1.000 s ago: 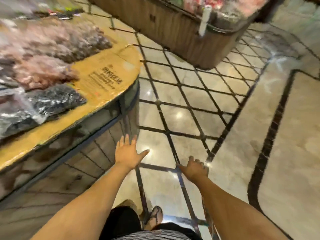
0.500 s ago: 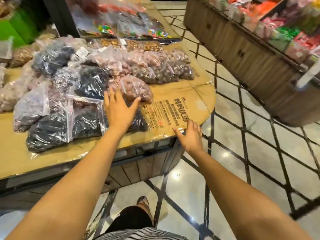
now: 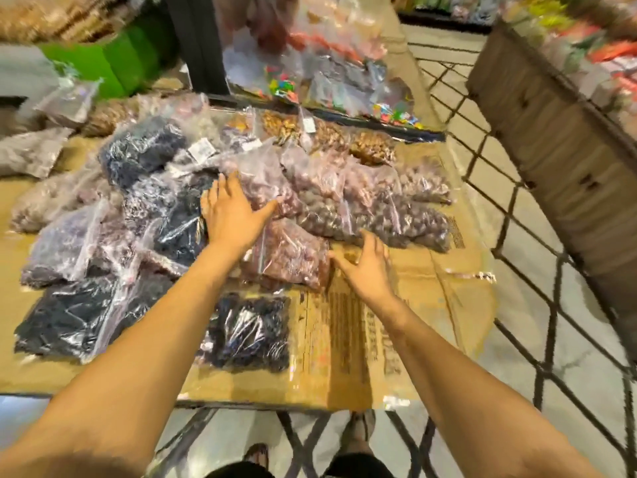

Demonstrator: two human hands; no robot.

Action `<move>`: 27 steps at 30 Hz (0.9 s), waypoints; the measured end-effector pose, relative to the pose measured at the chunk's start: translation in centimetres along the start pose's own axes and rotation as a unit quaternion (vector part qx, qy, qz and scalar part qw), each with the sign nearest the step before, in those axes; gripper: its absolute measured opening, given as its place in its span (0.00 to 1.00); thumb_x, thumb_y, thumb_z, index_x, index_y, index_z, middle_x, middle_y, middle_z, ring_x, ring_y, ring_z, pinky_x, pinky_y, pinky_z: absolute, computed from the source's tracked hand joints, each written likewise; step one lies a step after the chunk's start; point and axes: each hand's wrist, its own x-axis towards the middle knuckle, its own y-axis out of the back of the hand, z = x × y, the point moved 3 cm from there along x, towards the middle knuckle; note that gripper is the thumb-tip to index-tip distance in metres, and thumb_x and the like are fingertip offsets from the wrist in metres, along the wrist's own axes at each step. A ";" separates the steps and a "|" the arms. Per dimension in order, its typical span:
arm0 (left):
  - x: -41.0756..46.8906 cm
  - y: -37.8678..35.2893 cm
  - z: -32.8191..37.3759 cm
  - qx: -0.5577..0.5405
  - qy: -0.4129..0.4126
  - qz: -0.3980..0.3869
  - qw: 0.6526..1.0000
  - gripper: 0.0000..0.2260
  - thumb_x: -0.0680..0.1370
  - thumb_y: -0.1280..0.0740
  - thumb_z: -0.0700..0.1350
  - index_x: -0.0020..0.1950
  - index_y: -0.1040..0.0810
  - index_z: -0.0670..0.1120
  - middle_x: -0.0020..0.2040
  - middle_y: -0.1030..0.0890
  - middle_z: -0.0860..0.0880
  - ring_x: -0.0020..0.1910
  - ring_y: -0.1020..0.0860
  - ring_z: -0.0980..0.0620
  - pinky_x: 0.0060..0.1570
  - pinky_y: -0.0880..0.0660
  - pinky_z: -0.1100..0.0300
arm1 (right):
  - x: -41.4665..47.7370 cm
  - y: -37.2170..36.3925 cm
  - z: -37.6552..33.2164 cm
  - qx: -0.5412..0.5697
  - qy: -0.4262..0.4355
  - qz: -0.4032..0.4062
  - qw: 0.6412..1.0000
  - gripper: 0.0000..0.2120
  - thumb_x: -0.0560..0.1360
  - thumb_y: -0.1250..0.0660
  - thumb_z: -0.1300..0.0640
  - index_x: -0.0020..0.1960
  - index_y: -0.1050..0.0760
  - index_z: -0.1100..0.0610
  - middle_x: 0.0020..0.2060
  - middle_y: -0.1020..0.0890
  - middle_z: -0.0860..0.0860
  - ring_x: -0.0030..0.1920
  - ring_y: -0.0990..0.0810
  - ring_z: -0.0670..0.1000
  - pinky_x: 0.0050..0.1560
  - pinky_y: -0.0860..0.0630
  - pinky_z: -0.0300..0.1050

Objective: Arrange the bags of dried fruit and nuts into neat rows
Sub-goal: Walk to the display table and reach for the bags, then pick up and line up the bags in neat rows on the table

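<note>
Several clear bags of dried fruit and nuts lie in a loose pile on a table covered with brown cardboard (image 3: 348, 339). My left hand (image 3: 232, 215) lies flat with spread fingers over the pinkish and dark bags at the pile's middle. Just right of it is a reddish-brown bag (image 3: 293, 257), and my right hand (image 3: 365, 263) hovers open at that bag's right edge above the cardboard. A dark fruit bag (image 3: 251, 332) lies nearest me between my forearms. Bags of brown nuts (image 3: 372, 146) line the far side.
A wooden display stand (image 3: 551, 132) with colourful packets rises on the right across a tiled aisle (image 3: 499, 253). Behind the pile is a shelf of candy bags (image 3: 327, 74). A green box (image 3: 113, 67) and grey pouches (image 3: 31, 153) sit far left.
The view has swung up from the floor to the table. Both hands moved forward over the pile: the left further onto the bags, the right from the table edge to the reddish-brown bag.
</note>
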 end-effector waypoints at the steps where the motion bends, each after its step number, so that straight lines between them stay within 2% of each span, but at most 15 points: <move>1: 0.8 -0.2 0.4 0.026 0.029 0.010 0.999 0.44 0.73 0.40 0.69 0.77 0.46 0.39 0.76 0.39 0.38 0.75 0.43 0.40 0.73 0.50 0.43 | 1.9 0.5 0.1 -0.007 0.015 -0.002 1.000 0.38 0.72 0.34 0.39 0.72 0.43 0.57 0.69 0.35 0.57 0.69 0.40 0.56 0.67 0.40 0.51; 4: 2.5 -1.0 2.1 0.104 0.116 0.011 0.988 0.49 0.70 0.46 0.75 0.75 0.42 0.37 0.71 0.33 0.35 0.72 0.38 0.38 0.70 0.47 0.41 | 7.4 2.5 0.4 -0.011 0.059 -0.012 0.998 0.37 0.72 0.34 0.40 0.71 0.42 0.59 0.68 0.35 0.59 0.69 0.40 0.59 0.66 0.38 0.53; 8: 4.1 -2.0 4.4 0.098 0.205 -0.008 0.974 0.54 0.68 0.43 0.76 0.77 0.51 0.35 0.74 0.40 0.33 0.74 0.43 0.36 0.72 0.54 0.40 | 13.3 4.7 0.6 -0.021 0.097 -0.032 0.995 0.36 0.71 0.33 0.40 0.69 0.40 0.61 0.67 0.35 0.61 0.68 0.39 0.60 0.65 0.37 0.54; 13: 4.4 -2.5 4.1 0.070 0.247 0.066 0.964 0.55 0.65 0.38 0.76 0.76 0.46 0.36 0.71 0.34 0.34 0.72 0.39 0.37 0.72 0.51 0.42 | 19.2 4.6 0.4 -0.045 0.061 -0.088 0.993 0.47 0.65 0.33 0.31 0.72 0.46 0.56 0.71 0.39 0.60 0.70 0.40 0.62 0.66 0.35 0.62; 15: 4.4 -2.4 4.0 0.060 0.246 0.088 0.963 0.53 0.64 0.37 0.75 0.75 0.42 0.37 0.69 0.31 0.36 0.70 0.36 0.39 0.71 0.48 0.44 | 21.1 3.9 0.2 -0.043 0.033 -0.136 0.989 0.50 0.61 0.33 0.29 0.72 0.45 0.55 0.69 0.35 0.59 0.68 0.35 0.62 0.64 0.32 0.62; 16: 4.4 -2.3 4.0 0.056 0.243 0.100 0.963 0.52 0.64 0.37 0.75 0.73 0.39 0.37 0.67 0.29 0.37 0.69 0.34 0.39 0.70 0.47 0.45 | 21.9 3.5 0.2 -0.040 0.024 -0.170 0.984 0.47 0.61 0.32 0.30 0.70 0.40 0.56 0.65 0.28 0.58 0.65 0.30 0.62 0.62 0.29 0.60; 18: 4.4 -2.3 4.0 0.045 0.238 0.124 0.962 0.51 0.63 0.36 0.75 0.71 0.36 0.37 0.65 0.27 0.37 0.67 0.32 0.40 0.69 0.46 0.45 | 23.1 2.9 0.1 -0.032 0.007 -0.230 0.973 0.28 0.64 0.27 0.37 0.54 0.27 0.56 0.48 0.19 0.54 0.53 0.21 0.59 0.56 0.25 0.54; 19: 4.4 -2.3 3.9 0.037 0.239 0.131 0.962 0.50 0.63 0.36 0.74 0.71 0.35 0.37 0.65 0.27 0.37 0.67 0.32 0.40 0.68 0.46 0.46 | 23.5 2.8 0.1 -0.024 0.001 -0.247 0.969 0.23 0.63 0.25 0.41 0.49 0.26 0.55 0.43 0.19 0.53 0.49 0.20 0.58 0.54 0.24 0.53; 20: 4.5 -2.3 3.8 0.030 0.241 0.132 0.961 0.50 0.63 0.34 0.73 0.70 0.35 0.37 0.66 0.27 0.37 0.68 0.32 0.40 0.68 0.46 0.46 | 23.8 2.9 -0.1 -0.013 -0.009 -0.261 0.965 0.23 0.62 0.24 0.43 0.48 0.26 0.56 0.42 0.20 0.53 0.48 0.20 0.57 0.54 0.23 0.54; 22: 5.0 -2.2 3.5 0.026 0.251 0.120 0.960 0.50 0.62 0.32 0.73 0.69 0.34 0.37 0.65 0.27 0.37 0.67 0.32 0.39 0.67 0.45 0.45 | 24.0 2.8 -0.5 0.014 -0.029 -0.272 0.962 0.24 0.64 0.23 0.49 0.51 0.26 0.61 0.47 0.20 0.55 0.51 0.20 0.56 0.55 0.24 0.50; 24: 5.7 -2.0 2.9 0.030 0.259 0.102 0.960 0.51 0.59 0.32 0.74 0.67 0.32 0.38 0.64 0.25 0.37 0.66 0.30 0.38 0.67 0.44 0.43 | 23.9 2.6 -0.9 0.013 -0.043 -0.264 0.964 0.23 0.66 0.24 0.52 0.53 0.28 0.63 0.50 0.21 0.56 0.54 0.22 0.56 0.52 0.25 0.45; 27: 6.2 -2.0 2.5 0.037 0.258 0.086 0.962 0.52 0.57 0.32 0.75 0.65 0.32 0.37 0.63 0.25 0.37 0.65 0.30 0.37 0.67 0.43 0.42 | 24.1 1.9 -1.1 0.010 -0.065 -0.257 0.964 0.31 0.62 0.23 0.49 0.59 0.30 0.61 0.57 0.22 0.56 0.59 0.24 0.57 0.56 0.27 0.45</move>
